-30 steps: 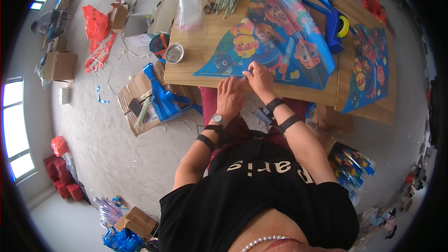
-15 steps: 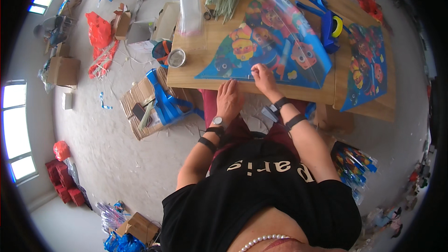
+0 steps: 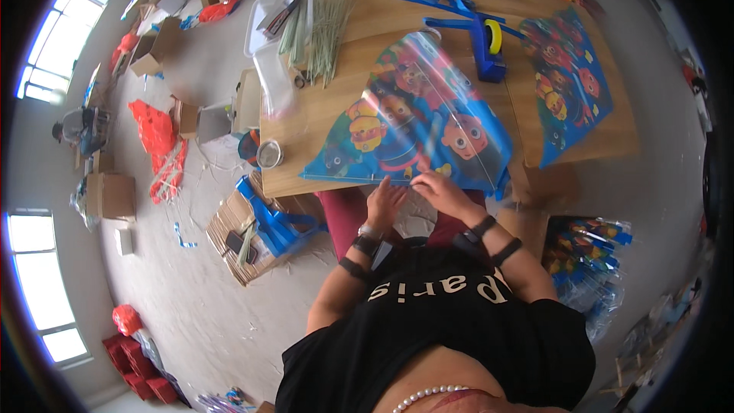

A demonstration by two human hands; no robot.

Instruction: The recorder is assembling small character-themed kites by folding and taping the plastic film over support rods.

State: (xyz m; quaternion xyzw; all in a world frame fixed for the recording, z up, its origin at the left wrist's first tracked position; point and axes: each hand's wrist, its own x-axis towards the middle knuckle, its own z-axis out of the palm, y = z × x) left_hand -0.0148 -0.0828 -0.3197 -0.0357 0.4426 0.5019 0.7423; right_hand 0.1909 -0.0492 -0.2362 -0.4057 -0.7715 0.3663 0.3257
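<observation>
A triangular kite (image 3: 397, 126) with bright cartoon figures and a blue border lies on the wooden table, its long edge along the table's near side. Thin straight rods show across its face. At the middle of that edge, my right hand (image 3: 443, 193) is closed, thumb and fingertips pinching the kite's border. Just left of it, my left hand (image 3: 386, 205) has its fingers stretched out, with the tips against the same edge. The palm is turned away and I see nothing held in it.
A blue tape dispenser (image 3: 489, 50) with yellow tape stands beyond the kite, near blue ribbons (image 3: 443, 1). A second kite (image 3: 564, 92) lies right. Pale thin sticks (image 3: 329, 34), a clear plastic tub (image 3: 264, 19) and a small round tin (image 3: 270, 154) are left. Cardboard (image 3: 229, 241) lies beside my legs.
The whole view has shifted with my head. My right hand has come down to the near edge beside my left hand. The kite's right corner now droops past the table edge.
</observation>
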